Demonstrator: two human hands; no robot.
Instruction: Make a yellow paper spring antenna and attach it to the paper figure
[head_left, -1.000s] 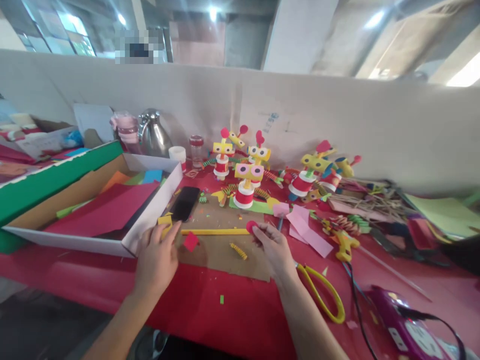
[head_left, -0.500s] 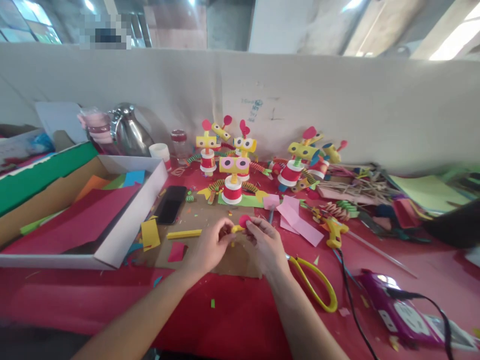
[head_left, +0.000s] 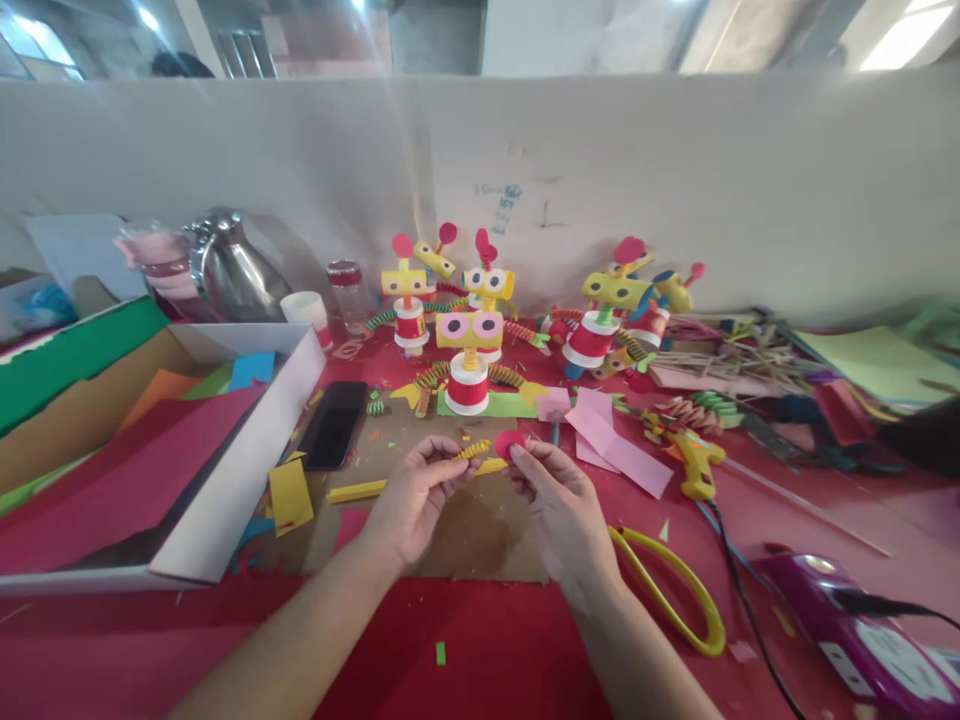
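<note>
Between thumb and fingers, my left hand (head_left: 420,492) pinches a small folded yellow paper spring (head_left: 472,451). My right hand (head_left: 564,500) holds a round red paper disc (head_left: 508,444) by its edge, just right of the spring's tip, with a small gap between them. Both hands are over a brown cardboard sheet (head_left: 480,535). A yellow strip (head_left: 356,491) lies beside my left hand. Just beyond the hands stands a paper cup figure (head_left: 467,385) with a yellow head, pink-ringed eyes and coiled arms.
A white box (head_left: 247,480) of coloured paper stands left, near a black phone (head_left: 335,425). More cup figures (head_left: 592,335) stand by the wall. To the right are pink papers (head_left: 619,440), yellow-handled scissors (head_left: 675,585), a yellow glue gun (head_left: 699,465) and a purple device (head_left: 844,620).
The red disc and the yellow piece, close together before, are now apart. My right hand has moved right with the disc, and the spring's folds now show. The view has shifted slightly.
</note>
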